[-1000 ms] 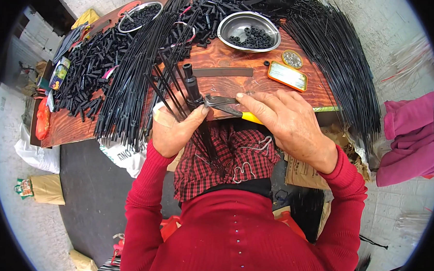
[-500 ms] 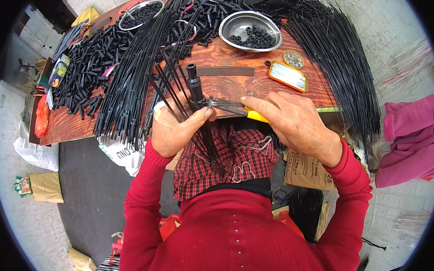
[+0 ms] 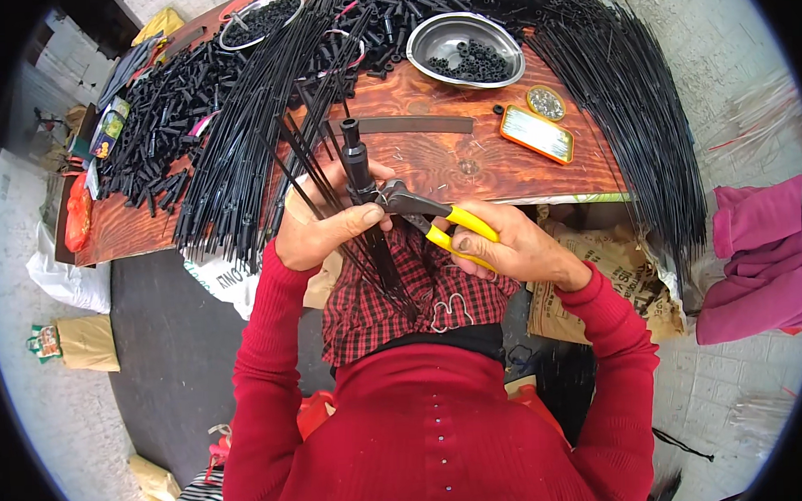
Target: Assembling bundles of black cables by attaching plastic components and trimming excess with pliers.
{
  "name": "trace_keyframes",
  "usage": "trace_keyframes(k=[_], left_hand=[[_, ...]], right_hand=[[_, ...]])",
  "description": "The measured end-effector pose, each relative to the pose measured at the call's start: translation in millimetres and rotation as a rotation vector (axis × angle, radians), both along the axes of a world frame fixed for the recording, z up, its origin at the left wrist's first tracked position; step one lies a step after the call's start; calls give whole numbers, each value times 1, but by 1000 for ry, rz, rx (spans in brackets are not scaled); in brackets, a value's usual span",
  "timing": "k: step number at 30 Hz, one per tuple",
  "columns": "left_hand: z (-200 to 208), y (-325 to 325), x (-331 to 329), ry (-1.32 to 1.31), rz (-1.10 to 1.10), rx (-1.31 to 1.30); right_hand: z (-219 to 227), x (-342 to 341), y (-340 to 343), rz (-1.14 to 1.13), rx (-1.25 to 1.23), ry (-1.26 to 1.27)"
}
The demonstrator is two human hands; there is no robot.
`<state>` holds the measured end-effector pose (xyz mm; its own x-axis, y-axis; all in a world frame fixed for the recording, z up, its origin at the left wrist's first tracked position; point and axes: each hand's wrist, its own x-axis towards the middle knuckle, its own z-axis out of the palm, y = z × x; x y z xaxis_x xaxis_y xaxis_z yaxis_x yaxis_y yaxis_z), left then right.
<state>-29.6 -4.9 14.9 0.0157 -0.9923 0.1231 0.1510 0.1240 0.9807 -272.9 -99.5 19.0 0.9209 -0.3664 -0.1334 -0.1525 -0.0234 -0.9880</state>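
Above my lap, my left hand (image 3: 322,234) is closed around a black plastic sleeve (image 3: 356,163) with a narrower neck and ringed top. Thin black rods (image 3: 300,156) fan up and down from it, much like ribs on an umbrella runner. My right hand (image 3: 524,245) is wrapped around the yellow handles of a pair of pliers (image 3: 469,221). The dark jaws sit against the sleeve's lower part, beside my left thumb. What lies between the jaws is too small to make out.
The wooden table (image 3: 433,173) carries a steel bowl (image 3: 418,63) of small black rings, an orange-rimmed tin (image 3: 539,135) of thin pins and a round dish (image 3: 546,104) of metal bits. Black tubes (image 3: 149,127) are heaped left; long rod bundles lie left and right (image 3: 636,106). A metal strip (image 3: 413,125) lies ahead.
My right hand has moved down and left, turning palm inward around the pliers. The handles now slant down to the right and show more. My left hand keeps its hold on the sleeve.
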Motion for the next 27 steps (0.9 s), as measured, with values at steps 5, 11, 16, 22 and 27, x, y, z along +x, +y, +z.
trace_keyframes(k=[5, 11, 16, 22, 27], left_hand=[[-14, -1, 4, 118, -80, -40], [-9, 3, -10, 120, -20, 0], [-5, 9, -16, 43, 56, 12], [-9, 12, -11, 72, 65, -12], [-5, 9, -10, -29, -4, -37]], right_hand=[[-3, 2, -9, 65, -28, -25], [30, -11, -26, 153, -196, 122], [55, -18, -25, 145, -508, 167], [55, -13, -21, 169, 150, 254], [-10, -25, -13, 322, 1010, 45]])
